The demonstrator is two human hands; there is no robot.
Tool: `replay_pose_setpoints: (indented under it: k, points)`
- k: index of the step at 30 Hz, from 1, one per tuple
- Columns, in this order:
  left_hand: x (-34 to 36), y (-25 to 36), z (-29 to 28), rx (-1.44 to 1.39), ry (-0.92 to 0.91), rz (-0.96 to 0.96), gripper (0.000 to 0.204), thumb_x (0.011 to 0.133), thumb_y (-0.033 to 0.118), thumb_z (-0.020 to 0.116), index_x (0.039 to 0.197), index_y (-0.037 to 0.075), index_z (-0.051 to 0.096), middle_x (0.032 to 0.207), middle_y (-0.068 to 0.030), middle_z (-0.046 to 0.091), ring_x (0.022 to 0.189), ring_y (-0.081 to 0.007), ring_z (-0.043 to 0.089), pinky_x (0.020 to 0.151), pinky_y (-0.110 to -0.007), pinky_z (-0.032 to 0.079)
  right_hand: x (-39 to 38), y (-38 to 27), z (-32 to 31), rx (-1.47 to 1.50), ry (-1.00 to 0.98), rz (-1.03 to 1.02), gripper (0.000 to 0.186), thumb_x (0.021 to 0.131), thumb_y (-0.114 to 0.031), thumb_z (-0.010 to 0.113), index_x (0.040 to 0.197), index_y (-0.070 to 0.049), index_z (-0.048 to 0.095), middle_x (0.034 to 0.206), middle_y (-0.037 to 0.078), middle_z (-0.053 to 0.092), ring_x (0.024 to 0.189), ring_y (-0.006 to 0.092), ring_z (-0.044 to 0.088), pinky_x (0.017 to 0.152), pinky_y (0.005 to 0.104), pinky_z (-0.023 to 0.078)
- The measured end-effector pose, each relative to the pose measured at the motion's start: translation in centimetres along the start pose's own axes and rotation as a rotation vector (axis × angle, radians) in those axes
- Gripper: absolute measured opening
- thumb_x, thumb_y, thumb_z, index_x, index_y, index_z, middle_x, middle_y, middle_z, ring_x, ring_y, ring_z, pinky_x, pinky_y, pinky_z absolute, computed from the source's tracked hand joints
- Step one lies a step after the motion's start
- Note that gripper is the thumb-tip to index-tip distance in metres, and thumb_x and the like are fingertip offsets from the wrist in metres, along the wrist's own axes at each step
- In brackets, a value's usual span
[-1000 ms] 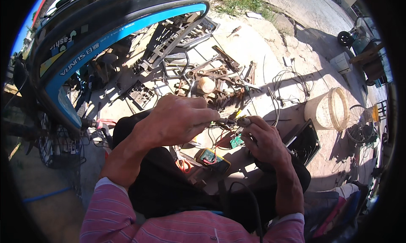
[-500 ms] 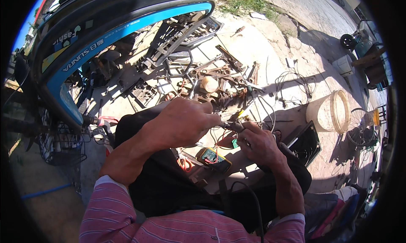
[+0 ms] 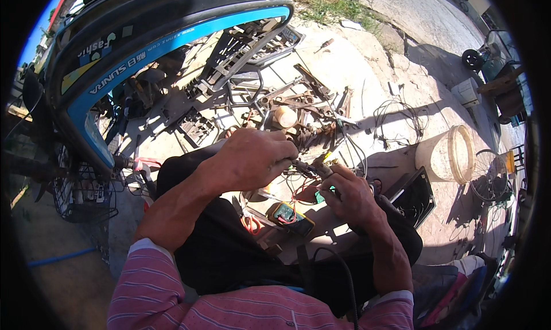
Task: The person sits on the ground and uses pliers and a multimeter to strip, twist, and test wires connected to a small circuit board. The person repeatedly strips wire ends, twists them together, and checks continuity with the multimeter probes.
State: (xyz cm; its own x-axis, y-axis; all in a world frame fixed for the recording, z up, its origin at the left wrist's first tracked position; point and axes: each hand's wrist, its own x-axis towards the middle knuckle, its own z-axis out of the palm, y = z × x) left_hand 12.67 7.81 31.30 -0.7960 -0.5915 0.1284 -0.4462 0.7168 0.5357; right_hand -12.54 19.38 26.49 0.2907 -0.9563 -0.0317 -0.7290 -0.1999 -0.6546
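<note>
In front of my lap, both hands are closed around opposite ends of a small dark part (image 3: 308, 168), slim and slightly tilted. Its exact kind is too small to make out. My left hand (image 3: 249, 159) grips its left end between thumb and bent fingers, back of the hand up. My right hand (image 3: 351, 197) pinches the other end, fingers curled. Below the hands lies a multimeter (image 3: 291, 218) in a yellow-edged case, with thin red leads across it. Beside it are the orange handles of a cutting tool (image 3: 251, 222). A small green piece (image 3: 321, 195) shows near my right fingers.
Wrenches and other metal tools (image 3: 310, 109) lie heaped ahead around a pale round container (image 3: 284, 116). A blue-and-black vehicle body (image 3: 166, 40) stands at the left. To the right are a whitish bucket (image 3: 442, 155), a black tray (image 3: 414, 198) and loose cable (image 3: 402, 114).
The hands have shifted slightly, and more of the dark part shows between them, tilting down to the right. Both hands keep their grip.
</note>
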Motion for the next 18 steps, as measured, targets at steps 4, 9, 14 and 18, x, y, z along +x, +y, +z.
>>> replay_pose_setpoints:
  k: [4,9,14,18]
  points:
    - [0.3,0.6,-1.2,0.074,0.017,-0.099,0.016,0.085,0.024,0.073,0.095,0.012,0.071,0.090,-0.0070,0.067,0.082,-0.0292,0.068,0.072,-0.041,0.053,0.2,-0.5,-0.5,0.020,-0.012,0.009,0.012,0.083,-0.013,0.073,0.089,-0.006,0.065,0.096,0.011,0.062,0.080,0.0337,0.065,0.069,0.0415,0.053]
    - [0.2,-0.1,-1.4,-0.017,-0.073,-0.086,0.021,0.088,0.030,0.069,0.093,0.010,0.070,0.093,-0.0078,0.067,0.084,-0.0306,0.068,0.075,-0.043,0.053,0.1,-0.2,-0.2,0.032,-0.017,-0.007,0.012,0.082,-0.012,0.073,0.090,-0.006,0.065,0.097,0.011,0.062,0.081,0.0333,0.065,0.069,0.0413,0.054]
    - [0.2,-0.1,-1.1,0.037,-0.106,-0.050,0.022,0.089,0.031,0.069,0.090,0.009,0.069,0.087,-0.0089,0.065,0.081,-0.0310,0.067,0.072,-0.044,0.052,-0.1,-0.4,0.1,-0.001,-0.027,-0.026,0.012,0.082,-0.012,0.073,0.089,-0.006,0.065,0.096,0.010,0.062,0.082,0.0331,0.066,0.070,0.0414,0.055]
    - [0.2,0.0,-0.8,0.067,-0.040,0.003,0.022,0.089,0.031,0.068,0.086,0.009,0.067,0.083,-0.0091,0.063,0.077,-0.0311,0.066,0.069,-0.044,0.052,0.0,-0.5,0.2,-0.004,-0.040,0.023,0.012,0.081,-0.012,0.073,0.089,-0.007,0.065,0.097,0.010,0.062,0.082,0.0333,0.066,0.070,0.0418,0.054]
